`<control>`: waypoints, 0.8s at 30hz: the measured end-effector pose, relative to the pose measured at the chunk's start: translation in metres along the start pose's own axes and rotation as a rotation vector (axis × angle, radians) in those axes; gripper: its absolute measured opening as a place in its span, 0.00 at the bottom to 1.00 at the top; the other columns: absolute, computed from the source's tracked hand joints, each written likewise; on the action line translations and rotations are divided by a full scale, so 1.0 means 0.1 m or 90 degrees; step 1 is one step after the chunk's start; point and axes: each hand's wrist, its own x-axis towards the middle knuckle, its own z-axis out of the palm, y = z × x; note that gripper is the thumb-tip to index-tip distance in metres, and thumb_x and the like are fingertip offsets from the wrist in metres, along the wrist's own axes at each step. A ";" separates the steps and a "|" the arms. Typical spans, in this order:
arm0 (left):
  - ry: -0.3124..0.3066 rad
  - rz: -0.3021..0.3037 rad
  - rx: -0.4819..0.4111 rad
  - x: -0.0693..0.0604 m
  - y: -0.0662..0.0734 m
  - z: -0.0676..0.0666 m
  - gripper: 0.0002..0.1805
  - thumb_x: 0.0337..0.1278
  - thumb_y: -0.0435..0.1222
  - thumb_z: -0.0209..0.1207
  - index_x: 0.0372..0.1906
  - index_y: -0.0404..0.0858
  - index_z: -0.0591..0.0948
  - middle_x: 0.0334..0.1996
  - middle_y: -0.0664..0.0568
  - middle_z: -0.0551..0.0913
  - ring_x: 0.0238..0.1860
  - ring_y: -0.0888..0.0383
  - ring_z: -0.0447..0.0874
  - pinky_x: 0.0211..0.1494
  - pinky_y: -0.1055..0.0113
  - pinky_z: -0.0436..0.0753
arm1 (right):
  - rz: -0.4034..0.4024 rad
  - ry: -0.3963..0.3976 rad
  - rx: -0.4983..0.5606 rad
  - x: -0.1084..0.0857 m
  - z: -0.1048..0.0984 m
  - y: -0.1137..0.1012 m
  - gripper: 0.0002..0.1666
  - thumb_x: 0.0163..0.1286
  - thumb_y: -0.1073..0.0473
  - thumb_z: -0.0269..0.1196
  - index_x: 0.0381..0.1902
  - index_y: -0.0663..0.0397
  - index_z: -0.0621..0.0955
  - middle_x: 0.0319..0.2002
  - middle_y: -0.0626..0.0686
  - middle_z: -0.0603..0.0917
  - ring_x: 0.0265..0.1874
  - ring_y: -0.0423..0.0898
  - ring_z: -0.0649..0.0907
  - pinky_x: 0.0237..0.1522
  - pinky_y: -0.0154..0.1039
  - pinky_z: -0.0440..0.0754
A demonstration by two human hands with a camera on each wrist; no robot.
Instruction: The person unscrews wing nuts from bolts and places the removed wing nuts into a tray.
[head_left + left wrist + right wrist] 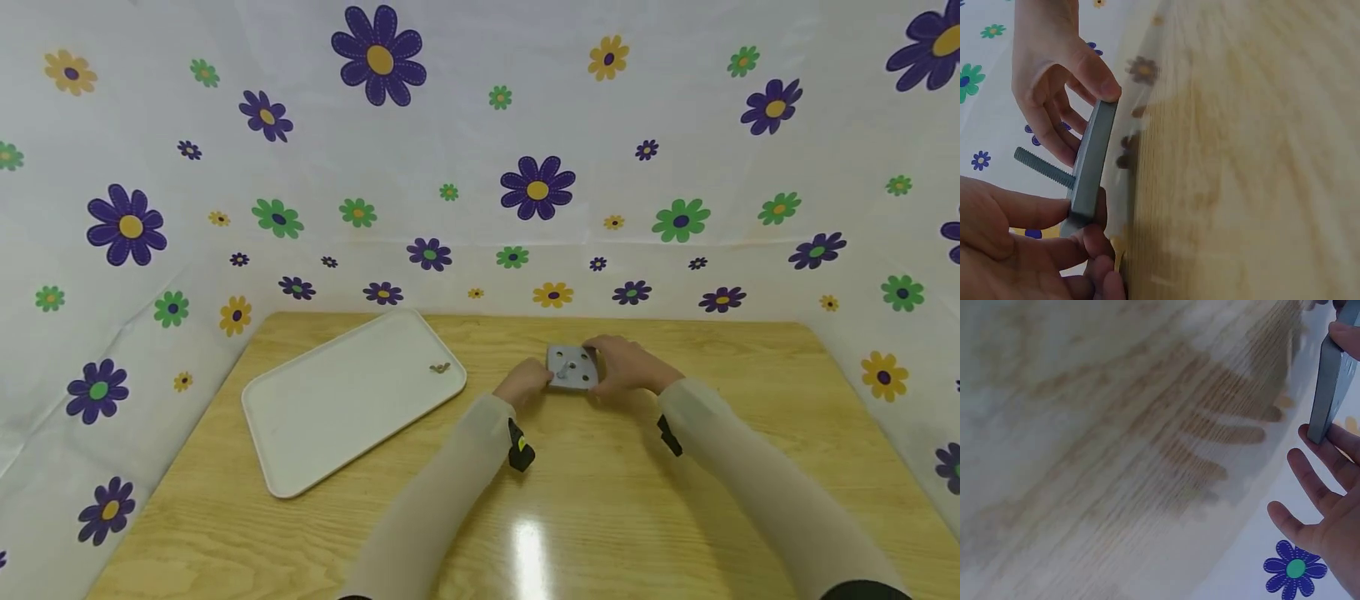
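Both hands hold a grey metal plate [573, 382] with several holes and a threaded bolt [1044, 167] standing out from its face. In the left wrist view the plate's edge appears raised off the wooden table. My left hand [522, 382] pinches one corner, its thumb on the bolt side and its fingers curled behind. At the opposite side my right hand [628, 364] grips the plate between thumb and fingers. In the right wrist view, some fingers [1304, 478] of the right hand extend free of the plate. A brass-coloured wing nut [440, 367] lies on the white tray [337, 400].
The tray sits at an angle on the left of the wooden table [600, 500]. Flower-patterned white cloth [450, 150] hangs behind the table and along both sides.
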 end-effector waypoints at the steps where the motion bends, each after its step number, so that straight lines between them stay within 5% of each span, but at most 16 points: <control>1: 0.013 -0.007 0.051 0.26 -0.13 0.09 0.22 0.61 0.47 0.50 0.11 0.47 0.65 0.15 0.57 0.64 0.19 0.57 0.63 0.42 0.51 0.77 | 0.002 -0.002 0.003 0.03 0.01 0.02 0.48 0.48 0.52 0.71 0.63 0.69 0.67 0.60 0.65 0.74 0.59 0.62 0.73 0.61 0.60 0.68; 3: 0.023 0.002 0.156 0.38 -0.14 0.07 0.19 0.58 0.44 0.47 0.12 0.47 0.66 0.17 0.56 0.68 0.23 0.56 0.66 0.54 0.37 0.70 | 0.005 -0.002 0.008 0.11 0.05 0.06 0.48 0.47 0.52 0.71 0.63 0.69 0.67 0.59 0.64 0.74 0.58 0.60 0.74 0.61 0.57 0.69; 4: 0.026 0.005 0.188 0.21 0.01 -0.03 0.18 0.56 0.41 0.46 0.12 0.47 0.67 0.19 0.56 0.69 0.25 0.56 0.67 0.60 0.34 0.64 | 0.006 0.001 0.012 0.14 0.05 0.08 0.47 0.47 0.52 0.71 0.62 0.69 0.67 0.58 0.64 0.75 0.57 0.60 0.74 0.60 0.56 0.70; 5: 0.028 0.011 0.209 0.17 0.05 -0.07 0.17 0.55 0.40 0.45 0.12 0.48 0.66 0.19 0.57 0.69 0.25 0.57 0.66 0.59 0.36 0.66 | 0.003 0.003 0.012 0.16 0.06 0.09 0.47 0.47 0.52 0.71 0.62 0.70 0.68 0.58 0.64 0.75 0.57 0.59 0.74 0.60 0.56 0.70; 7: 0.017 0.016 0.229 -0.20 0.35 -0.27 0.17 0.55 0.37 0.43 0.11 0.47 0.64 0.17 0.56 0.66 0.23 0.57 0.63 0.58 0.39 0.66 | -0.007 0.009 0.010 0.21 0.07 0.11 0.47 0.47 0.53 0.70 0.61 0.71 0.68 0.56 0.65 0.76 0.55 0.59 0.75 0.59 0.54 0.71; 12: -0.026 -0.015 0.220 -1.38 1.19 -0.83 0.17 0.59 0.34 0.42 0.14 0.43 0.64 0.22 0.51 0.69 0.30 0.54 0.66 0.61 0.49 0.65 | -0.014 0.011 -0.001 0.29 0.05 0.16 0.47 0.46 0.54 0.71 0.62 0.71 0.68 0.56 0.66 0.76 0.55 0.59 0.76 0.60 0.53 0.72; 15: -0.032 -0.045 0.204 -1.79 1.45 -1.03 0.16 0.57 0.36 0.42 0.14 0.44 0.63 0.29 0.48 0.72 0.35 0.52 0.66 0.61 0.53 0.63 | -0.011 0.011 0.002 0.31 0.04 0.17 0.47 0.46 0.54 0.71 0.61 0.72 0.67 0.57 0.66 0.75 0.56 0.60 0.75 0.61 0.53 0.71; 17: -0.029 -0.061 0.206 -1.92 1.51 -1.10 0.16 0.56 0.37 0.43 0.14 0.45 0.62 0.32 0.48 0.73 0.36 0.52 0.65 0.60 0.54 0.62 | -0.008 0.009 0.008 0.30 0.04 0.17 0.47 0.46 0.55 0.72 0.61 0.72 0.68 0.57 0.66 0.75 0.57 0.61 0.74 0.61 0.54 0.70; 24: -0.041 -0.053 0.305 -1.76 1.40 -1.08 0.15 0.58 0.42 0.49 0.17 0.45 0.74 0.37 0.51 0.82 0.39 0.54 0.72 0.70 0.46 0.58 | 0.014 -0.014 -0.029 0.28 0.06 0.15 0.46 0.47 0.51 0.70 0.62 0.65 0.69 0.60 0.65 0.71 0.55 0.60 0.72 0.54 0.57 0.73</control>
